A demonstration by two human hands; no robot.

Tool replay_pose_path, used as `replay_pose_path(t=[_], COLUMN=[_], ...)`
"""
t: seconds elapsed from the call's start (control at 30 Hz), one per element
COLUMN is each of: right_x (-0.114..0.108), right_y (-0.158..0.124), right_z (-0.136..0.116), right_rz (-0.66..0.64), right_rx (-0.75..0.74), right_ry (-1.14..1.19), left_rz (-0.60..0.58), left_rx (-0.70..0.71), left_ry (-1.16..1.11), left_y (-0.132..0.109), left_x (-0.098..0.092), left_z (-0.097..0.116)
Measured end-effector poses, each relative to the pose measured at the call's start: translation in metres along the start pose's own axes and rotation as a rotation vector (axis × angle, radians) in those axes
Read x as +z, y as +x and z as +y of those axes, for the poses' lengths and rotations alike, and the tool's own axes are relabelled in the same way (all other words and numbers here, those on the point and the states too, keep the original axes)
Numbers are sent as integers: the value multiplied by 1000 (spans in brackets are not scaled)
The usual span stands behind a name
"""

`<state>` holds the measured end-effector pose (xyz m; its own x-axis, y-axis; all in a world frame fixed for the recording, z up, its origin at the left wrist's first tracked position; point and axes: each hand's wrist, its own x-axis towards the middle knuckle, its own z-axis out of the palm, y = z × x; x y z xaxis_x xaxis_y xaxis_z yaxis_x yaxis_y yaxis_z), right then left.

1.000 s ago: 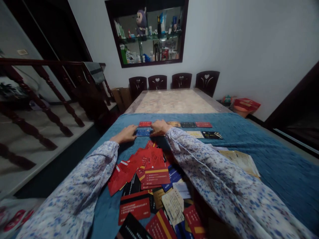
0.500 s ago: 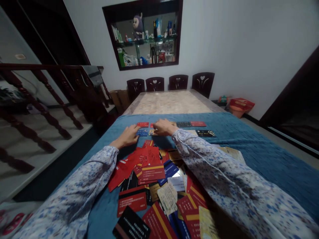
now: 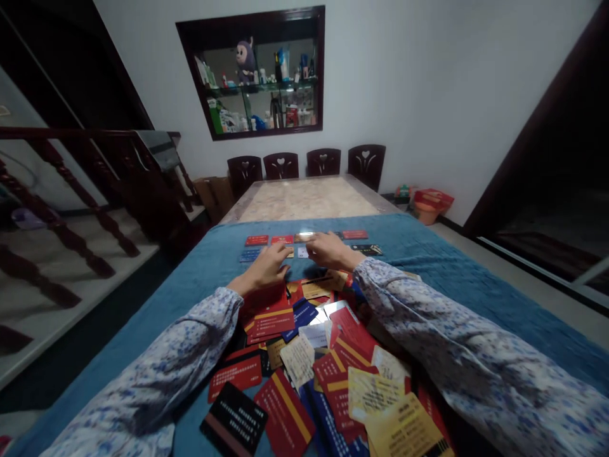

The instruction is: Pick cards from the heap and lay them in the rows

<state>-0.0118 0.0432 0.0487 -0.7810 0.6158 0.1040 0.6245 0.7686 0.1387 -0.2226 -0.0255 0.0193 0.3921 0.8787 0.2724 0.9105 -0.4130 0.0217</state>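
My left hand point(image 3: 264, 269) lies on the blue cloth point(image 3: 428, 266) with its fingers stretched forward, its tips beside a small pale card point(image 3: 302, 252). My right hand point(image 3: 332, 250) is just to the right, fingers bent and pressed together, their tips at that same card. Beyond the hands, cards lie in two rows: red cards point(image 3: 257, 240), a shiny card point(image 3: 304, 237), a blue card point(image 3: 250, 254) and a black card point(image 3: 366, 249). A loose pile of red, blue, black and yellow cards point(image 3: 304, 355) spreads between my flowered sleeves.
The cloth covers the near half of a long stone-topped table point(image 3: 304, 200). Dark wooden chairs point(image 3: 323, 162) stand at its far end under a wall cabinet point(image 3: 257, 76). A wooden stair railing point(image 3: 85, 190) runs on the left. Red bags point(image 3: 431, 202) sit on the floor at the right.
Both hands have moved right along the near row, from the blue card to the pale card. The view has swung, so the rows and pile sit further left and lower.
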Motion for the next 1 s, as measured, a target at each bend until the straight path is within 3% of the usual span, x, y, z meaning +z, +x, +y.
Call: replay_pose_path(t=[0.57,1.0], right_x=[13,39], right_y=[-111,-185], right_z=[61,111], right_rz=[-23,1], right_rx=[201,340], right_ry=[-11,-19], left_rz=[-2,-99], left_rx=[247,341], left_ry=[-88,-33], left_y=[46,84], left_x=[18,33], left_z=[115,170])
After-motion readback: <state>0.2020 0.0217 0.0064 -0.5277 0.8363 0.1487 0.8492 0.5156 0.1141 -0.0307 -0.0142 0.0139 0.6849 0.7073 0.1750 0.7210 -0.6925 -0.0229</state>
